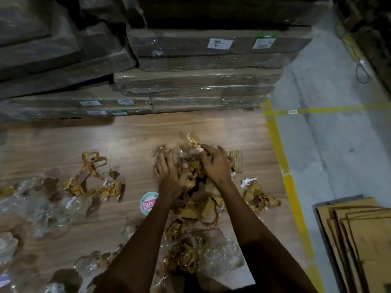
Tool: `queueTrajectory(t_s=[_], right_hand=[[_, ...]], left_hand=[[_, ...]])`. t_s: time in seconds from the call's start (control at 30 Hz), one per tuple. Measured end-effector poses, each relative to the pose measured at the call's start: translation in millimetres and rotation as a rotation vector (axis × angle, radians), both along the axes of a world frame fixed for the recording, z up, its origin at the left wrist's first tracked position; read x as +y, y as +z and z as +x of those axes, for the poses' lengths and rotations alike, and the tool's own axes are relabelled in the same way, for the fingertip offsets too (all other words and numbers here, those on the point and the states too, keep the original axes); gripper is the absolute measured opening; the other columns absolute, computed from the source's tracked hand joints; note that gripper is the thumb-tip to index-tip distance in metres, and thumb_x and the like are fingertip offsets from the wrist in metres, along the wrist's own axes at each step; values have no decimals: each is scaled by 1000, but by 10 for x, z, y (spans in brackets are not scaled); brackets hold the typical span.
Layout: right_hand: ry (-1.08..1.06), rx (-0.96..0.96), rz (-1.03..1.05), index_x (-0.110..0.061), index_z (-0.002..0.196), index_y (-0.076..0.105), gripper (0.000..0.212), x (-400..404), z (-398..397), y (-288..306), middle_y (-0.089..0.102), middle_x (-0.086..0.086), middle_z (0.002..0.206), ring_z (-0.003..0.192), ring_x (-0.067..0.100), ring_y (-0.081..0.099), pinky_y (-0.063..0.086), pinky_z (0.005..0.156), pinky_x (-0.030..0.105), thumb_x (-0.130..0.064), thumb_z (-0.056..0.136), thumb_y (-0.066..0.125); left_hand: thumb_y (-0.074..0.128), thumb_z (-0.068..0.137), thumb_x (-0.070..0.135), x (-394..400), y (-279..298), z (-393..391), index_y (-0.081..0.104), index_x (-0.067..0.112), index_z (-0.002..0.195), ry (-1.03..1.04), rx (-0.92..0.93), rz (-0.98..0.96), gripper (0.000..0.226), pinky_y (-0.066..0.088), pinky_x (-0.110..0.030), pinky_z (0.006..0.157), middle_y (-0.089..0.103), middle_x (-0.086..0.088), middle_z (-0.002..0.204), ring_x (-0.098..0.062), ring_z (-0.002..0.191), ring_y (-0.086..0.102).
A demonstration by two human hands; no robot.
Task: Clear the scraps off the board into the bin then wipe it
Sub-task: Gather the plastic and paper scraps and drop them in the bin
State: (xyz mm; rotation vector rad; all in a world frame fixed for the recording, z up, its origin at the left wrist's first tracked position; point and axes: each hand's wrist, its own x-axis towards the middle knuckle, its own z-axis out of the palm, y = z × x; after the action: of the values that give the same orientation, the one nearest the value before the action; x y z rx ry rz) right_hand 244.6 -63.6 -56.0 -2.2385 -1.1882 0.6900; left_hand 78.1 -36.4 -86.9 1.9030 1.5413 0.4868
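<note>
While both hands work the same clump, nothing has left the board [135,132] yet, as far as the litter shows. Left hand [169,176] and right hand [215,163] sit at the board's right-centre, fingers curled inward around a wad [190,166] of brown tape and clear film between them. Both are closing on it from opposite sides, palms facing each other; my read is they're bunching loose scraps into one handful so it carries in one go. Grip looks partial, fingers spread, not yet clenched tight.

Rest of the scraps, relative to the board:
- tape tangle [95,176] left of centre, lying loose
- crumpled film [38,204] along the left edge, more toward the near-left corner
- tape and film pile [190,256] at the near edge, between the forearms
- small tape clump [258,197] near the right edge, with a white label scrap [248,181] just beside it
- corrugated card bit [237,159] touching the right hand's far side
- round sticker [148,203] under the left wrist, flat on the board

No bin in view, no cloth either. Wrapped boxes [201,81] stacked at the board's far edge; flattened cartons [359,240] on the floor off its right side.

Judgement: early in clearing. Many handfuls left; wiping can't start until the film is gone. Film is light and springy, likely to shed bits on the carry.
</note>
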Motion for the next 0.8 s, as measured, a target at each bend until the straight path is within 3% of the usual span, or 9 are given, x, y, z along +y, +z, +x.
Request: queueTrajectory(t_s=[0.17, 0.27, 0.37, 0.47, 0.57, 0.63, 0.67, 0.73, 0.8], right_hand=[[-131, -133, -123, -47, 121, 71, 39, -315, 246, 20, 24, -3, 169, 158, 31, -2, 3, 119, 64, -67, 95, 51], [-163, -1, -111, -50, 123, 67, 47, -462, 313, -87, -1, -5, 174, 157, 33, -17, -3, 120, 64, -75, 89, 47], [-130, 156, -103, -49, 130, 61, 51, -522, 211, -187, 0, -3, 174, 158, 28, -17, -8, 123, 61, -74, 88, 44], [-150, 227, -52, -33, 140, 59, 60, -457, -2, -151, 10, -8, 172, 159, 17, -13, -19, 121, 51, -63, 94, 37], [-307, 405, 23, -24, 159, 34, 67, -304, -258, -64, 15, -10, 169, 158, 9, -7, -21, 123, 44, -53, 99, 26], [-419, 496, 88, -21, 159, 32, 61, -242, -386, -50, 22, -2, 170, 159, 9, 4, -15, 126, 42, -47, 105, 25], [-472, 541, 125, -21, 153, 44, 57, -234, -411, -34, 37, 2, 164, 156, 12, 21, -4, 128, 45, -46, 106, 27], [-567, 616, 236, -26, 112, 65, 39, -274, -426, -66, 67, 0, 116, 115, 20, 57, 37, 110, 53, -51, 100, 39], [-641, 672, 333, -30, 82, 56, 24, -328, -474, -15, 55, -1, 83, 82, 21, 51, 43, 79, 49, -52, 91, 51]], left_hand=[[38, 96, 60, 44, -3, 14, 27, 23, 158, -71, -69, 15, 73, 27, -56, 116, 17, -18, 167, -40, 149, 28], [37, 99, 65, 81, -40, 80, 24, 27, 158, -144, -194, 2, 71, 35, -54, 117, 12, -14, 169, -37, 152, 25], [34, 100, 68, 127, -59, 207, 22, 32, 159, -174, -311, -28, 71, 30, -40, 120, 8, -8, 170, -24, 157, 17], [31, 103, 62, 195, -96, 309, 19, 46, 159, -234, -322, -64, 59, 19, -45, 126, 8, -4, 172, -19, 160, 5], [32, 102, 61, 124, 9, 465, 36, 33, 156, -232, -416, -151, 61, 15, -37, 129, 23, -2, 169, -14, 158, 12], [37, 99, 69, -12, 146, 597, 48, 13, 149, -153, -587, -236, 77, 18, -18, 124, 40, -1, 159, -13, 153, 24], [39, 97, 70, -69, 208, 644, 51, 8, 146, -116, -637, -267, 80, 19, -15, 122, 44, -2, 155, -15, 151, 29], [46, 99, 58, -127, 239, 670, 54, 11, 143, -72, -699, -333, 65, 26, -35, 126, 50, -6, 154, -22, 148, 39], [50, 100, 45, -141, 271, 628, 58, 21, 140, -48, -788, -401, 48, 32, -54, 122, 56, -2, 149, -22, 143, 48]])
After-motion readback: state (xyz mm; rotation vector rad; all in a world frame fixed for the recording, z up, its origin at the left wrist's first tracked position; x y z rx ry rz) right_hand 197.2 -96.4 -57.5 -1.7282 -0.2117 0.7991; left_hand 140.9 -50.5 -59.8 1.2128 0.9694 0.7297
